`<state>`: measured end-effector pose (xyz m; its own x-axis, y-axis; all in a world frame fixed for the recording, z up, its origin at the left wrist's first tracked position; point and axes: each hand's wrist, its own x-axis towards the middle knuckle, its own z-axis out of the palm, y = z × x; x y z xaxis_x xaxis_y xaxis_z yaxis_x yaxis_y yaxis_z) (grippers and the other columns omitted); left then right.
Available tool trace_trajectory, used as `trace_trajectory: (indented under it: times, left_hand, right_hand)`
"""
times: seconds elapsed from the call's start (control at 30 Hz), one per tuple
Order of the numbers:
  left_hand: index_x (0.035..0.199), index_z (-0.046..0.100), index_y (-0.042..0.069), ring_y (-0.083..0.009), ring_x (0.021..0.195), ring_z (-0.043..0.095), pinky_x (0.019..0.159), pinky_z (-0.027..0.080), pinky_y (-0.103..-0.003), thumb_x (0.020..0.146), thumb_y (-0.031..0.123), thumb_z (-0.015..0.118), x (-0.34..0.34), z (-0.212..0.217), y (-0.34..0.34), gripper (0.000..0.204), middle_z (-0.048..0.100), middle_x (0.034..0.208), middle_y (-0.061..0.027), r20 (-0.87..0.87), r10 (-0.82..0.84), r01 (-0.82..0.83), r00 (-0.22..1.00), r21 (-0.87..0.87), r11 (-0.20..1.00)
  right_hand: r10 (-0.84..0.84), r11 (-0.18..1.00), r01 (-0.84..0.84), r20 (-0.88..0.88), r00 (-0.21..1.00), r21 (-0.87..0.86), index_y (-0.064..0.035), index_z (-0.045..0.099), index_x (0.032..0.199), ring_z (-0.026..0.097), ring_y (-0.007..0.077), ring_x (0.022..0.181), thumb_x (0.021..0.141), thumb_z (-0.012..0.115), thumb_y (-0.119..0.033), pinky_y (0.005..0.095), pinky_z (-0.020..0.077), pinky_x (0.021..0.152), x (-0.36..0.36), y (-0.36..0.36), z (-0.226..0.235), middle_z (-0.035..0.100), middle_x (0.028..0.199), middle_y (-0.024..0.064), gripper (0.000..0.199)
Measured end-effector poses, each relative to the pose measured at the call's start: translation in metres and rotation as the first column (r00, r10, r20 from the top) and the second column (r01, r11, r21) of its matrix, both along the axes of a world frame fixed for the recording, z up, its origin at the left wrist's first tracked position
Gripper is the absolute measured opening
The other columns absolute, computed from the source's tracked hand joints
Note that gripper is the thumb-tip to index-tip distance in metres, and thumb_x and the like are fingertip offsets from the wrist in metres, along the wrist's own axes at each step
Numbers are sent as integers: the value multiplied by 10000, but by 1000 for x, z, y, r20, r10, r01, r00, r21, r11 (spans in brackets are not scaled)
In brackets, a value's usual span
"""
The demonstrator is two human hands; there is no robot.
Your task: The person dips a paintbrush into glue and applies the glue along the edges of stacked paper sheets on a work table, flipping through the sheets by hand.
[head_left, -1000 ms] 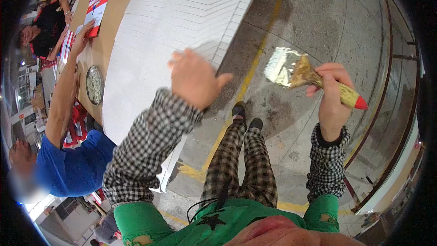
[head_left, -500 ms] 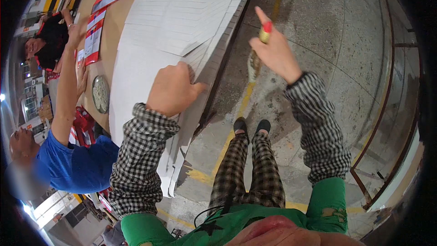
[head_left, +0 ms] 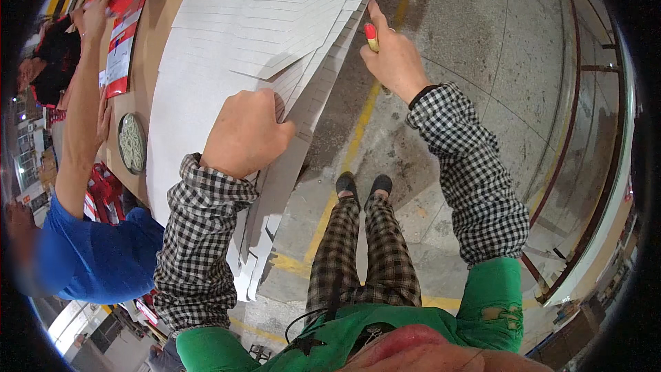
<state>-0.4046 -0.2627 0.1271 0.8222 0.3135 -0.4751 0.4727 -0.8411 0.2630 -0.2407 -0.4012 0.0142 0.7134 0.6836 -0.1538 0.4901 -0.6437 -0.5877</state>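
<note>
Nearest, a green top (head_left: 420, 324) and checked sleeves (head_left: 475, 186) lead out to the two hands. The left hand (head_left: 248, 131) is curled with its knuckles up over the white sheets (head_left: 206, 96); its fingertips are hidden, so whether it grasps a sheet cannot be told. This hand and its sleeve cover part of the sheets, which lie layered along the worktop (head_left: 153, 62), with a slit opening beyond the knuckles and uneven layers at the near end. The right hand (head_left: 396, 62) grasps a red-tipped handle (head_left: 372, 36), the rest of it hidden, its index finger reaching toward the sheets' right edge; contact there is unclear.

Below are dark shoes (head_left: 345, 182) on a grey floor (head_left: 475, 62) crossed by a yellow line (head_left: 358, 131). A brown metal frame (head_left: 582, 69) stands well to the right.

Past the sheets' left edge sits a round dish (head_left: 131, 143) with pale contents. Beside it, the arm of a co-worker in blue (head_left: 103, 255) stretches toward red-and-white printed pieces (head_left: 122, 55). Farther off is another person in black (head_left: 56, 62).
</note>
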Motion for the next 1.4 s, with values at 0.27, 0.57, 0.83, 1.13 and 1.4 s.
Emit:
trace_trajectory:
  times: [0.27,0.57,0.83,1.13,1.4]
  left_hand:
    - [715,565,-84,-400,690,594,656,484,-433,701,156,600,1,-6,-9,244,582,683,-270,25,-7,6,1000,34,999]
    - [780,538,-80,-393,717,600,673,486,-431,711,160,612,7,-17,-28,261,593,722,-265,49,-4,-1,999,94,996]
    - [777,561,-69,-385,720,595,690,484,-430,715,136,580,4,-22,-34,215,600,743,-246,39,-23,14,999,215,977]
    - [724,541,-103,-438,729,560,680,452,-460,724,137,532,14,8,-28,241,555,713,-299,-15,-17,16,1000,-88,996]
    - [708,539,-111,-439,715,559,673,454,-457,718,132,533,12,11,-26,243,548,702,-303,4,-26,26,1000,-112,993]
  right_hand:
    - [227,971,-228,24,974,76,-209,243,1388,590,312,678,798,580,-152,399,484,633,-24,-45,17,575,791,179,682]
    - [264,954,-280,-148,953,-102,-139,202,1403,594,318,677,783,588,-95,400,485,612,-95,-58,14,586,797,204,732]
    - [-89,713,482,-616,783,509,-42,532,789,512,85,528,849,530,-81,230,433,471,-59,-113,82,552,757,35,72]
    - [-96,466,479,-496,863,744,0,531,845,577,124,587,862,525,-61,236,465,495,-36,-81,94,566,797,62,63]
    - [-121,555,481,-507,854,678,-15,541,815,570,97,585,835,555,-61,224,467,507,-49,-77,95,563,763,35,52]
